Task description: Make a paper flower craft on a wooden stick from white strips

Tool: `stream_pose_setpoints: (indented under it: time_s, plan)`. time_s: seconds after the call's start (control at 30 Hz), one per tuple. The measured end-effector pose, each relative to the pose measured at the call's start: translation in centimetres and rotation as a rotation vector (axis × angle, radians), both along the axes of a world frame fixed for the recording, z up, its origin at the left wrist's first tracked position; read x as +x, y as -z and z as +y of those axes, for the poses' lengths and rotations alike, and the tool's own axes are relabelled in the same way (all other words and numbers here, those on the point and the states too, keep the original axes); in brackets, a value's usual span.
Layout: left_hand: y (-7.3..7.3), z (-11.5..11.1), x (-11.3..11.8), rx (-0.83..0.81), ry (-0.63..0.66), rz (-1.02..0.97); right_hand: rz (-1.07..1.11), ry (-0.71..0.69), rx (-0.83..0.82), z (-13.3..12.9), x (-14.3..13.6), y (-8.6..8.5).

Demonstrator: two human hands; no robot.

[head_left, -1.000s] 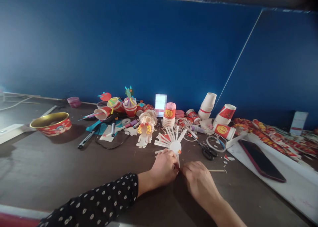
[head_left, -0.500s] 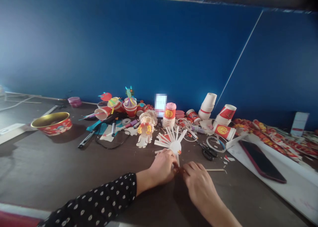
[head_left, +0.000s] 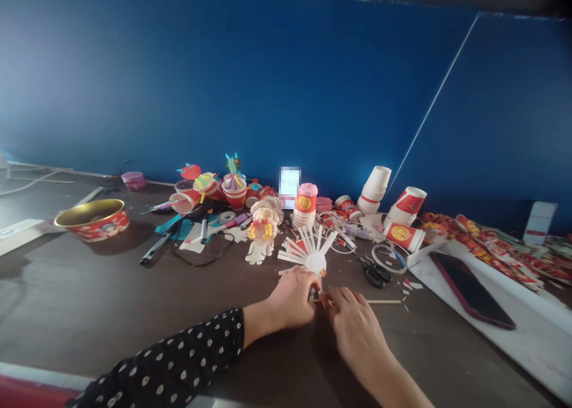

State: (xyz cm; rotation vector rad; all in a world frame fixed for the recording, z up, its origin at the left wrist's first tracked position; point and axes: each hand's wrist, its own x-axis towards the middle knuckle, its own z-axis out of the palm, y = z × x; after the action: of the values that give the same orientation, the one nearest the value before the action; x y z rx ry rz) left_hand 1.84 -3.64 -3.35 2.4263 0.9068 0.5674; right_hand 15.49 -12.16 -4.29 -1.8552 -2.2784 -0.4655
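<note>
A white paper cup (head_left: pixel 315 261) cut into strips lies fanned out like a sunburst, its round base in the middle. My left hand (head_left: pixel 289 296) is closed at the near side of it, its fingertips on one of the strips. A thin wooden stick (head_left: pixel 386 302) runs sideways under my fingers and pokes out to the right. Close beside the left one, my right hand (head_left: pixel 356 321) has its fingers bent and pinched on the stick by the end of that strip. The fingertips partly hide where strip and stick meet.
Scissors (head_left: pixel 375 273) and paper scraps lie to the right, near a phone (head_left: pixel 473 289) on a white tray (head_left: pixel 536 348). Behind are paper cups (head_left: pixel 374 189), a frilly paper figure (head_left: pixel 263 229) and pens. A gold-lined bowl (head_left: pixel 93 223) stands left.
My right hand has shifted slightly left and closer to the left hand. More of the stick now shows, between the hands as well. The cut cup stays in place.
</note>
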Motion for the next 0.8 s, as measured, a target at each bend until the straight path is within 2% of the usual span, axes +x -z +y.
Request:
stream_pose_setpoints:
  time_s: [0.53, 0.7, 0.8]
  plan:
    - [-0.06, 0.06, -0.02, 0.047, -0.064, 0.031, -0.099, 0.027, -0.033, 0.96, 0.14, -0.48]
    - [0.28, 0.33, -0.1, 0.06, 0.006, 0.016, -0.083, 0.006, -0.025, 0.91, 0.22, -0.04]
    - [0.58, 0.47, -0.08, 0.065, 0.001, 0.05, -0.076, 0.023, -0.033, 0.83, 0.14, 0.0]
